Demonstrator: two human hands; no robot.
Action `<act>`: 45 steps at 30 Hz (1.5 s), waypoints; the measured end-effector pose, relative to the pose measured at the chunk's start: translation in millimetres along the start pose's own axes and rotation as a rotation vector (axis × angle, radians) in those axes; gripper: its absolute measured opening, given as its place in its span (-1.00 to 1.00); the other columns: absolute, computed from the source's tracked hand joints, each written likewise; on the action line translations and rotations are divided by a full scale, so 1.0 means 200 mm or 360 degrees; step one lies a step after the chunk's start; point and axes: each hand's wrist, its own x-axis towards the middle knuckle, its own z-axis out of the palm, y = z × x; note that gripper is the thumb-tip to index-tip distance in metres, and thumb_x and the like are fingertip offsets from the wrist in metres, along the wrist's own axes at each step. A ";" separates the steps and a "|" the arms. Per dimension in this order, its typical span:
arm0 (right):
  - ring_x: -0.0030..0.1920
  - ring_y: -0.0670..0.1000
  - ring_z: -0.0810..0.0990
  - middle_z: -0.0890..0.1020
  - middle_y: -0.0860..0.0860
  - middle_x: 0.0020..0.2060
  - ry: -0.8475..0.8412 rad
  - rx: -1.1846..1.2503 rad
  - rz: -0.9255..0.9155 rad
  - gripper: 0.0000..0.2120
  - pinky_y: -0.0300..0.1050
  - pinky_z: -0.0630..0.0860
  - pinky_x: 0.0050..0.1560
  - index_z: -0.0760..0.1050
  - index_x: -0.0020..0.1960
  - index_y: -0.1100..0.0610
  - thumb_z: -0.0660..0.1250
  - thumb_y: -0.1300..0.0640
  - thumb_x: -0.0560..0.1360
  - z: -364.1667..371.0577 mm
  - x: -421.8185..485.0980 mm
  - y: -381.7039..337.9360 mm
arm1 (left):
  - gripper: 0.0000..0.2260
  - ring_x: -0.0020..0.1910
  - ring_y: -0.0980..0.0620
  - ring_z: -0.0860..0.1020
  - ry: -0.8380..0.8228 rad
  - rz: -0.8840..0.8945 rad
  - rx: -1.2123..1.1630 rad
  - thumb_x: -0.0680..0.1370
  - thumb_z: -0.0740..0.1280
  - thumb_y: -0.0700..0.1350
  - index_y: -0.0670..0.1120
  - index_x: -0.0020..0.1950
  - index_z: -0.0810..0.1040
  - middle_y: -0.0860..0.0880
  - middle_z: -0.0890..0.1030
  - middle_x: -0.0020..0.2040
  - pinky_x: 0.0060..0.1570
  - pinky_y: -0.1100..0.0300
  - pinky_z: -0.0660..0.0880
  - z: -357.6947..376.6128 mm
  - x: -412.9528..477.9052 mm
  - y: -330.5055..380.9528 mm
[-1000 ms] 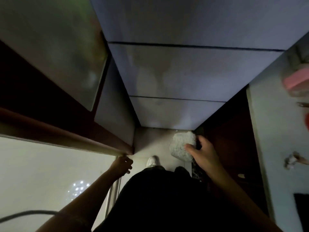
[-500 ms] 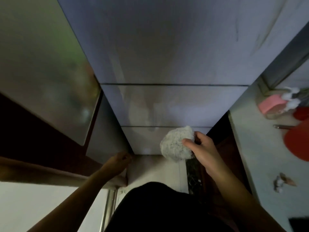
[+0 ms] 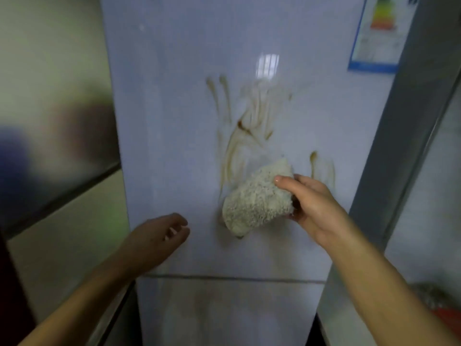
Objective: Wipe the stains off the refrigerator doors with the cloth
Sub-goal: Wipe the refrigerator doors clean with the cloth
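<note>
The pale blue refrigerator door (image 3: 174, 121) fills the middle of the view. Brown smeared stains (image 3: 245, 123) streak its centre, with a smaller streak (image 3: 315, 163) to the right. My right hand (image 3: 314, 203) grips a bunched, off-white fluffy cloth (image 3: 257, 201) and holds it against the door just below the main smear. My left hand (image 3: 159, 236) hovers near the door's lower left with its fingers loosely apart and holding nothing. A seam (image 3: 232, 278) below both hands separates this door from a lower one.
A blue-edged energy label (image 3: 379, 33) is stuck on the door's upper right. A cream wall with a dark band (image 3: 55, 136) stands to the left. A grey panel (image 3: 399, 146) flanks the fridge on the right, with something red and grey (image 3: 439, 305) lower down.
The view has swung up from the floor and lower doors to the stained upper door. My right hand has lifted the cloth up to the stains, and my left hand has risen beside it.
</note>
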 end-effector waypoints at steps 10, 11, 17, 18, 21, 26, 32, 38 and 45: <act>-0.31 -0.03 0.71 0.73 0.08 -0.27 0.0178 0.0182 -0.0330 -0.94 -0.14 0.65 -0.27 0.64 -0.09 0.17 0.47 0.18 0.51 0.11 0.15 -0.53 | -0.51 0.15 0.08 0.58 0.0507 0.0215 0.0364 0.56 0.10 0.29 0.05 0.33 0.49 0.10 0.58 0.23 -0.01 0.16 0.45 -0.51 0.31 0.22; -0.29 -0.04 0.71 0.73 0.08 -0.26 0.0222 0.0178 -0.0424 -0.94 -0.14 0.66 -0.26 0.64 -0.10 0.17 0.48 0.18 0.50 0.12 0.16 -0.59 | -0.44 0.17 0.05 0.57 0.0563 0.0265 0.0407 0.53 0.03 0.32 0.04 0.34 0.50 0.09 0.57 0.25 0.01 0.14 0.47 -0.54 0.33 0.25; -0.12 -0.06 0.69 0.68 -0.05 -0.16 0.0695 -0.0343 -0.1341 -0.83 -0.12 0.67 -0.14 0.60 -0.04 0.06 0.54 0.03 0.45 0.22 0.22 -0.89 | -0.48 0.16 -0.05 0.59 0.0905 0.0500 0.0564 0.55 0.06 0.22 -0.05 0.31 0.54 0.00 0.56 0.28 0.07 0.03 0.56 -0.68 0.50 0.32; -0.12 -0.07 0.67 0.66 -0.07 -0.16 0.0717 -0.0399 -0.1419 -0.81 -0.06 0.68 -0.12 0.59 -0.04 0.04 0.54 0.01 0.45 0.26 0.24 -0.90 | -0.50 0.17 -0.06 0.59 0.0947 0.0510 0.0584 0.56 0.07 0.20 -0.06 0.31 0.54 -0.03 0.56 0.29 0.08 0.01 0.56 -0.69 0.53 0.31; -0.17 -0.08 0.64 0.65 -0.11 -0.22 0.0694 -0.0641 -0.1418 -0.79 0.12 0.67 -0.05 0.57 -0.06 0.00 0.53 -0.06 0.43 0.39 0.36 -0.85 | -0.53 0.19 -0.12 0.57 0.1057 0.0536 0.0651 0.55 0.13 0.16 -0.09 0.29 0.55 -0.10 0.54 0.32 0.07 -0.03 0.55 -0.69 0.61 0.29; -0.06 -0.17 0.65 0.69 -0.18 -0.10 0.0253 -0.0999 -0.1464 -0.72 -0.11 0.62 0.04 0.63 0.05 -0.06 0.43 -0.22 0.47 0.48 0.47 -0.65 | -0.55 0.24 -0.18 0.53 0.1140 0.0595 0.0752 0.55 0.19 0.14 -0.10 0.29 0.54 -0.17 0.51 0.37 0.10 -0.04 0.51 -0.67 0.68 0.21; 0.45 -0.18 0.38 0.44 -0.15 0.43 -0.0125 -0.1550 -0.1785 -0.41 -0.20 0.31 0.50 0.38 0.50 -0.01 0.34 -0.09 0.50 0.35 0.50 -0.43 | -0.54 0.41 -0.17 0.43 0.1122 0.0684 0.0777 0.57 0.21 0.12 -0.11 0.36 0.53 -0.18 0.41 0.49 0.32 -0.05 0.41 -0.62 0.69 0.13; 0.45 0.03 0.42 0.48 -0.02 0.45 -0.0009 -0.1880 -0.2249 -0.56 0.01 0.28 0.49 0.45 0.49 0.03 0.26 0.01 0.62 0.32 0.60 -0.45 | -0.52 0.50 -0.20 0.35 0.1202 0.0702 0.0798 0.58 0.22 0.12 -0.12 0.41 0.49 -0.19 0.34 0.54 0.41 -0.11 0.33 -0.59 0.71 0.09; 0.33 0.10 0.47 0.56 0.03 0.31 0.0149 -0.1970 -0.2452 -0.54 0.02 0.31 0.39 0.56 0.38 0.03 0.32 -0.17 0.57 0.35 0.67 -0.52 | -0.50 0.50 -0.22 0.35 0.1411 0.0701 0.0820 0.58 0.24 0.13 -0.13 0.43 0.49 -0.22 0.35 0.54 0.41 -0.12 0.31 -0.63 0.73 0.05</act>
